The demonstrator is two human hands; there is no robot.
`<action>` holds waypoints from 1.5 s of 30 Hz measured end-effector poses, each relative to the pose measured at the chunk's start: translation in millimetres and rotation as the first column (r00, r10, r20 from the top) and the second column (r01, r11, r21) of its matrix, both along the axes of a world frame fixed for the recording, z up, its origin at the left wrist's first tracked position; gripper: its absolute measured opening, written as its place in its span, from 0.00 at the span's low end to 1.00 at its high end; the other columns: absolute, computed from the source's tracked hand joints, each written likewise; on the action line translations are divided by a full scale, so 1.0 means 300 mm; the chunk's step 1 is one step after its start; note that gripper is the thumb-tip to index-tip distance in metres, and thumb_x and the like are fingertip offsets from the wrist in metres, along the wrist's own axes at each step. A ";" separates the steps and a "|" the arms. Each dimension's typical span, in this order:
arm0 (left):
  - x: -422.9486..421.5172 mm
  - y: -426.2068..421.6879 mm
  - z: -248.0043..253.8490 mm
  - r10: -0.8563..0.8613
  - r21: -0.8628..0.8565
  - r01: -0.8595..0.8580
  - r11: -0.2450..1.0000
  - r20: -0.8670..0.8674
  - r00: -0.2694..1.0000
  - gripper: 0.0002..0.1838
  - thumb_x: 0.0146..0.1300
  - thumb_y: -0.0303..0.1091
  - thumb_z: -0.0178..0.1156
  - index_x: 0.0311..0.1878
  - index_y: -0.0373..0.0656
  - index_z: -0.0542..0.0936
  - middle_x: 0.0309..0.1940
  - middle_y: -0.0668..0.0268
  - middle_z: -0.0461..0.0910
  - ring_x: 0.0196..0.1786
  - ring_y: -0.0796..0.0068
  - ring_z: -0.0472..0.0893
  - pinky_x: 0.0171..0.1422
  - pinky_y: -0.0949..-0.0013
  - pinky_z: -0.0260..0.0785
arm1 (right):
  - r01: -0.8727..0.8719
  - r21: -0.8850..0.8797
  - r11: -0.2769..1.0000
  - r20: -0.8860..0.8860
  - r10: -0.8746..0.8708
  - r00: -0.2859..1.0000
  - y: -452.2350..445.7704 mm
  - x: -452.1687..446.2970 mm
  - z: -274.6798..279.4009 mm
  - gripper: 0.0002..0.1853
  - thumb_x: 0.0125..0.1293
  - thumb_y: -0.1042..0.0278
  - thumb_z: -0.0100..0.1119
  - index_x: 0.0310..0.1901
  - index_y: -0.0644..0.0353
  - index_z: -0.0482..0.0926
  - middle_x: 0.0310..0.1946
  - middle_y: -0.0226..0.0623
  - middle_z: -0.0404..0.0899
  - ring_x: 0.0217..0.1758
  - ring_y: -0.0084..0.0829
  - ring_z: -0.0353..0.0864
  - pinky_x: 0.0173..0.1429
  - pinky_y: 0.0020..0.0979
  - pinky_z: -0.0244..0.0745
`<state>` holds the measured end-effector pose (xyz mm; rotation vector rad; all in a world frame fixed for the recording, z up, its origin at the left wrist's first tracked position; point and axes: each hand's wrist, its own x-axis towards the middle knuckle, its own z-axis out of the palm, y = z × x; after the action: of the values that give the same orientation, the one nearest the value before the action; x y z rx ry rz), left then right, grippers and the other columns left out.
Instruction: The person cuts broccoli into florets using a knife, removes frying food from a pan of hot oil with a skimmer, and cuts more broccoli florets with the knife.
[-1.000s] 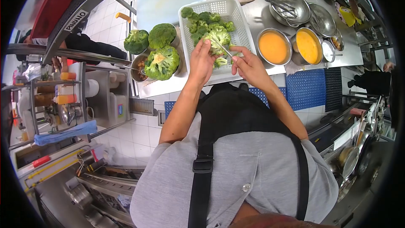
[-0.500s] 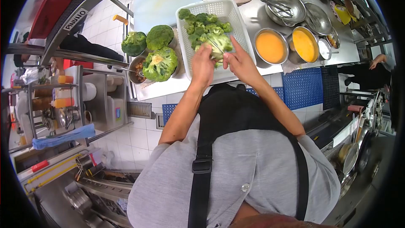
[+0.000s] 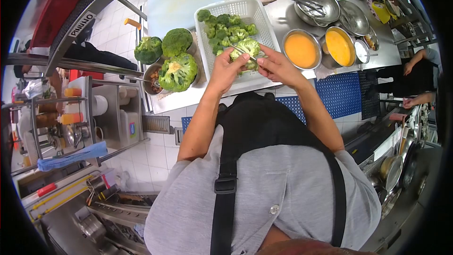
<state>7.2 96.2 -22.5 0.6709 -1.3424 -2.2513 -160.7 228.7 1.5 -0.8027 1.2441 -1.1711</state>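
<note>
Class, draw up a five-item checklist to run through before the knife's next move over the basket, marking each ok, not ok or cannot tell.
1. Left hand supports the broccoli piece: ok, it is held.
2. Right hand has the knife: ok, its grip is near the handle end.
3. Left thumb well clear of the knife: not ok, it looks very close.
4. White basket underneath: ok, the piece is held over it.
5. Knife sharp enough: cannot tell, the edge is too small to judge.
</note>
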 end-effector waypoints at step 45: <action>-0.126 -0.195 -0.041 -0.026 0.133 0.057 0.990 -0.222 0.975 0.27 0.74 0.26 0.50 0.74 0.30 0.65 0.59 0.55 0.79 0.59 0.66 0.80 0.72 0.56 0.72 | 0.350 -0.042 0.936 -0.025 -0.351 0.936 0.061 -0.067 -0.079 0.18 0.84 0.61 0.46 0.66 0.59 0.77 0.26 0.26 0.74 0.17 0.12 0.60 0.20 0.19 0.58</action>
<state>-30.5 37.6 -34.9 0.4255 -1.1116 -2.3884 -180.6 247.1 -22.3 -0.6425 1.4358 -1.4762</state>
